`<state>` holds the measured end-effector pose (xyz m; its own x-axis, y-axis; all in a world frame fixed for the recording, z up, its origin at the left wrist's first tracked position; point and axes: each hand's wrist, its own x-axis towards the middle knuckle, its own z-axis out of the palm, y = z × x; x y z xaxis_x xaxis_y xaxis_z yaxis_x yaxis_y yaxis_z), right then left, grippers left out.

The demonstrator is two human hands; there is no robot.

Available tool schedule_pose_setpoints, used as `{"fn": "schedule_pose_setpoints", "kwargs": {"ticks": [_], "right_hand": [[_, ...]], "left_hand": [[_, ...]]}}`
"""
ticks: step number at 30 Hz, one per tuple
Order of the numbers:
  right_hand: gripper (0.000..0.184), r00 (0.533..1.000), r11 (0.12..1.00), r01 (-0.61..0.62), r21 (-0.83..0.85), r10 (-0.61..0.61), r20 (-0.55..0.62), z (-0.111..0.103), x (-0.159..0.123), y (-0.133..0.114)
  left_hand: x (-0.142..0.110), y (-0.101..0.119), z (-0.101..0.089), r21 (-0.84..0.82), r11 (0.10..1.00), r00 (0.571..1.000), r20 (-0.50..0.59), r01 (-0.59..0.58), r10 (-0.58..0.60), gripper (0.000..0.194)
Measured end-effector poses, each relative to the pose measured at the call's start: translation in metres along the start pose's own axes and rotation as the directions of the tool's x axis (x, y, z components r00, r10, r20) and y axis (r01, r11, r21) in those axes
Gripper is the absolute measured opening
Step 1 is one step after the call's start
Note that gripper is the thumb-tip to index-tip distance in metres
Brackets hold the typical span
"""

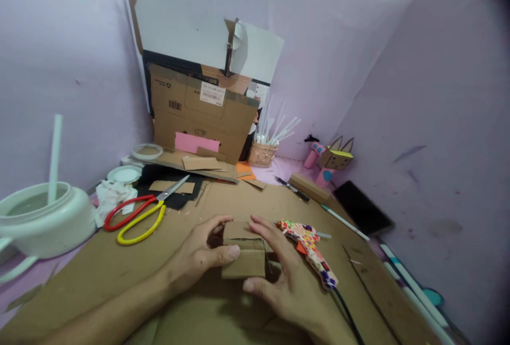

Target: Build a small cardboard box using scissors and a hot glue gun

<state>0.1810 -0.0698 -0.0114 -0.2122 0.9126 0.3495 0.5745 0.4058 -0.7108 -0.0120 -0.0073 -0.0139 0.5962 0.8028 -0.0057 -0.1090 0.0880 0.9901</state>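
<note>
A small folded cardboard box [244, 262] is held above the cardboard-covered table, directly in front of me. My left hand [198, 253] grips its left side, thumb on the front face and fingers curled behind. My right hand [283, 268] closes round the right side, with its thumb at the lower front edge and its fingertips by the top flap. A thin strand hangs off the box's right edge. Just right of my right hand lies a flower-patterned glue gun [306, 244], a clear glue stick poking from its back and a black cord running toward me.
Scissors [161, 201] with red and yellow handles lie at left, near a white pot [67, 228]. Behind stand a large cardboard box [179, 106] and a basket [263, 155] of glue sticks. A pen [292, 189], a phone [362, 207] and a cardboard figure [337, 159] are at right.
</note>
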Motion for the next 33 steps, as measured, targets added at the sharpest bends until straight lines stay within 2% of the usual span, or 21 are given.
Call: {"fn": "schedule_pose_setpoints", "kwargs": {"ticks": [5,12,16,20,23,26,29,31,33], "right_hand": [[0.072,0.998,0.999,0.052,-0.012,-0.052,-0.026,0.003,0.000,0.000],[0.065,0.991,0.995,0.088,-0.038,-0.091,-0.093,0.009,-0.002,0.006],[0.065,0.994,0.997,0.072,0.039,-0.069,-0.079,0.011,-0.002,0.006],[0.050,0.997,0.985,-0.012,0.174,0.024,-0.068,0.012,-0.002,0.010],[0.033,0.991,0.981,-0.036,0.189,0.060,-0.122,0.015,-0.001,0.015],[0.025,0.985,0.998,0.004,0.065,0.007,-0.171,0.018,0.000,0.019],[0.025,0.979,0.997,0.067,-0.049,-0.075,-0.191,0.019,0.000,0.021],[0.026,0.972,0.991,0.105,-0.085,-0.120,-0.202,0.020,0.000,0.021],[0.027,0.965,0.986,0.139,-0.091,-0.156,-0.211,0.021,0.000,0.019]], "left_hand": [[-0.001,0.000,0.003,-0.030,0.999,0.999,-0.018,0.027,-0.027,0.059],[-0.001,-0.001,0.004,-0.042,0.999,1.000,0.001,0.009,-0.009,0.053],[0.002,-0.006,0.002,-0.029,0.999,0.999,-0.030,0.014,-0.015,0.062],[-0.001,-0.006,0.001,0.159,0.987,0.996,-0.089,-0.001,0.015,0.075],[-0.005,-0.004,0.002,0.388,0.921,0.990,-0.115,-0.025,0.075,0.077],[-0.006,-0.003,0.003,0.557,0.830,0.982,-0.137,-0.032,0.131,0.076],[-0.005,-0.002,0.003,0.633,0.774,0.984,-0.126,-0.020,0.128,0.077],[-0.004,-0.001,0.002,0.662,0.747,0.983,-0.092,-0.059,0.160,0.077],[-0.005,0.000,0.002,0.679,0.723,0.974,-0.048,-0.131,0.221,0.067]]}}
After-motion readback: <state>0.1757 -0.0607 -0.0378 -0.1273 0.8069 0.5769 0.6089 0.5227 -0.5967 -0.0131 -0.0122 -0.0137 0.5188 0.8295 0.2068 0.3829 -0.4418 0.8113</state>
